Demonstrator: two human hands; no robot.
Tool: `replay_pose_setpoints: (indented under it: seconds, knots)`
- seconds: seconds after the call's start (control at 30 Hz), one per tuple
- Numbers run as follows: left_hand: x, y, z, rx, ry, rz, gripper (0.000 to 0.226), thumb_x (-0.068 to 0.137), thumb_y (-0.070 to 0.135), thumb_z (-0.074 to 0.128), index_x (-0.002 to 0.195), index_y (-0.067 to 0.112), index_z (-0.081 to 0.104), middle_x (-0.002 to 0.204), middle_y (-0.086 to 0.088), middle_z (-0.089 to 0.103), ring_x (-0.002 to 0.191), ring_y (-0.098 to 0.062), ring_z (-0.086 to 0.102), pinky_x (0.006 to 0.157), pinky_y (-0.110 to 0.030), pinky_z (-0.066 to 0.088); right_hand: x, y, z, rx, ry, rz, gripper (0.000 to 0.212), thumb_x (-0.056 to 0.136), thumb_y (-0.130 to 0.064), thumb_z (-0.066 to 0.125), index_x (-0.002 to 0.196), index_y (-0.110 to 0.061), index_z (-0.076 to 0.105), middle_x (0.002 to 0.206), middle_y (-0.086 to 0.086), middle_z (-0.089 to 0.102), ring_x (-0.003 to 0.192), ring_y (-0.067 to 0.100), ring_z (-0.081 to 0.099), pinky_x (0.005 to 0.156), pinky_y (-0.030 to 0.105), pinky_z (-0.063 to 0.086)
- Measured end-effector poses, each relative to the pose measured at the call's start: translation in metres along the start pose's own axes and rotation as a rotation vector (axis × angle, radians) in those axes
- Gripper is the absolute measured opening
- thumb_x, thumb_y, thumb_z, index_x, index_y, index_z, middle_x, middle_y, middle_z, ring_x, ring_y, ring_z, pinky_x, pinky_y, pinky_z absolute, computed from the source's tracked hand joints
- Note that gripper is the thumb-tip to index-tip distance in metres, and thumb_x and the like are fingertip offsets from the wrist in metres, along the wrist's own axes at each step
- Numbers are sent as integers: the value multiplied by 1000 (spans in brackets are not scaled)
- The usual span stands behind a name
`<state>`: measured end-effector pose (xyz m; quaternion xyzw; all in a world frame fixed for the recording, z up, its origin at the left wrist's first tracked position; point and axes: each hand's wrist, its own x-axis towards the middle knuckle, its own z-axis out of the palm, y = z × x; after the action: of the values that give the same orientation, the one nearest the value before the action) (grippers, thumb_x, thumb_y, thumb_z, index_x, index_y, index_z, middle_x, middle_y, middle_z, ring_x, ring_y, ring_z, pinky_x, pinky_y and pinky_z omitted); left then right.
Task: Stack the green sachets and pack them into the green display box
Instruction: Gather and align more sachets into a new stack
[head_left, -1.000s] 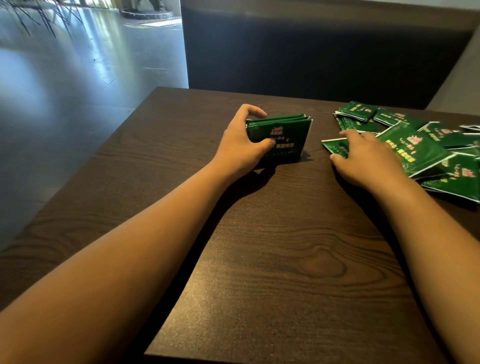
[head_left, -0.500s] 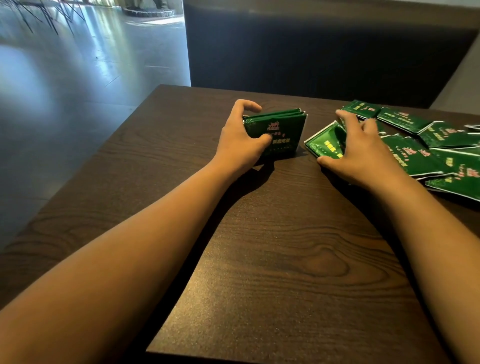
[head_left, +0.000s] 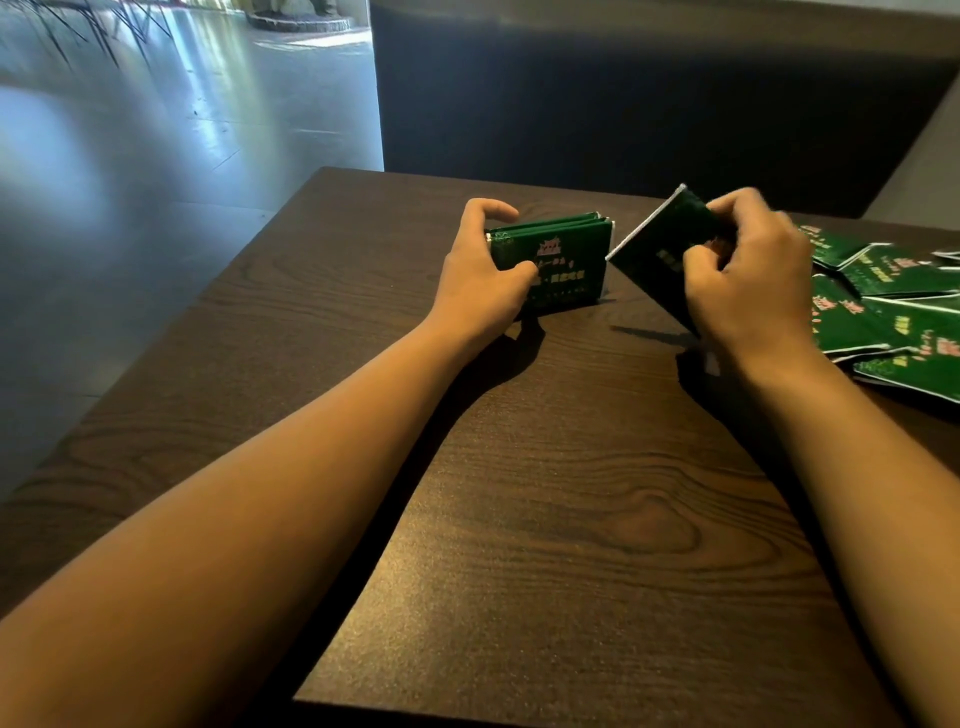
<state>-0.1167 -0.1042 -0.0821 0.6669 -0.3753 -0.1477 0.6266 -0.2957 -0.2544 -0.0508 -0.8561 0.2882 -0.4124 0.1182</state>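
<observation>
Left hand (head_left: 485, 283) clamped round the upright stack (head_left: 553, 265) on the table (head_left: 571, 519), right hand (head_left: 748, 280) pinching one tilted sachet (head_left: 657, 249) just beside it; light, slick, bendy packets, likely best taken by their edges; loose pile (head_left: 893, 312) beyond the right grip.

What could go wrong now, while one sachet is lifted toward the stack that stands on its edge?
1. The stack stands on edge on the table, braced only by the left hand; a bump from the incoming sachet might topple it.
2. The right hand holds that sachet tilted, so it may join the stack crooked.
3. The loose sachets lie near the right forearm, which could sweep them.
</observation>
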Motion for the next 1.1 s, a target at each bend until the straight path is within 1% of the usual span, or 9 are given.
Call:
replay_pose_setpoints:
  seconds: [0.07, 0.13, 0.27, 0.33, 0.43, 0.63, 0.83, 0.97, 1.1]
  knots:
    - [-1, 2, 0, -14, -18, 0, 47, 92, -2, 63, 127, 23, 44, 126, -6, 54, 117, -24, 63, 83, -33, 64, -3, -7, -3, 40, 80, -94, 21, 84, -9, 53, 102, -3, 63, 89, 4, 50, 85, 23, 47, 68, 27, 29]
    - [-1, 4, 2, -43, -44, -14, 42, 94, -2, 59, 126, 22, 46, 124, -8, 56, 110, -25, 66, 73, -29, 63, -6, -13, -3, 57, 104, -208, 17, 83, -5, 54, 97, -2, 64, 88, 0, 49, 85, 21, 45, 69, 27, 30]
    - [-1, 7, 4, -66, -81, -38, 33, 97, -1, 47, 124, 18, 49, 109, -8, 60, 93, -26, 66, 77, -47, 60, -12, -25, 5, 70, 12, -380, 18, 83, -6, 57, 99, -5, 65, 90, 3, 58, 87, 25, 48, 74, 30, 34]
    - [-2, 9, 5, -78, -95, -40, 30, 98, 1, 45, 124, 15, 51, 107, -7, 59, 89, -22, 63, 74, -40, 58, -14, -28, 12, 49, -68, -412, 20, 84, -12, 58, 101, -9, 67, 95, 5, 63, 91, 28, 49, 76, 34, 37]
    - [-1, 9, 4, -90, -103, -26, 23, 100, 4, 44, 119, 14, 53, 114, -9, 58, 95, -21, 64, 69, -28, 56, -15, -28, 22, -32, -171, -357, 24, 85, -24, 60, 107, -18, 68, 111, 4, 59, 105, 30, 46, 87, 38, 40]
    - [1, 7, 5, -96, -150, -9, 18, 104, 7, 42, 115, 12, 55, 121, -13, 60, 108, -30, 64, 78, -32, 58, -16, -23, 24, 32, -230, -199, 35, 86, -22, 69, 118, -24, 55, 144, 6, 38, 132, 28, 38, 107, 40, 38]
    - [-4, 11, 4, -150, -208, 8, 29, 105, 34, 47, 126, 14, 48, 119, -2, 55, 107, -20, 63, 81, -33, 61, -20, -24, 28, 122, -291, -92, 67, 88, -17, 71, 144, -27, 37, 142, 4, 38, 117, 9, 42, 95, 34, 46]
    - [-6, 5, 4, 15, -235, 132, 50, 94, 18, 74, 134, 16, 43, 124, -2, 57, 110, -21, 68, 89, -35, 62, -20, -23, 30, 143, -259, -52, 74, 87, -20, 73, 148, -29, 32, 148, 5, 33, 120, 8, 39, 94, 32, 44]
    - [-7, 5, 4, 51, -276, 160, 59, 89, 3, 73, 136, 18, 41, 127, -4, 54, 110, -21, 69, 87, -34, 62, -19, -20, 31, 135, -316, -93, 70, 86, -19, 72, 147, -28, 39, 151, 4, 30, 131, 16, 41, 103, 34, 42]
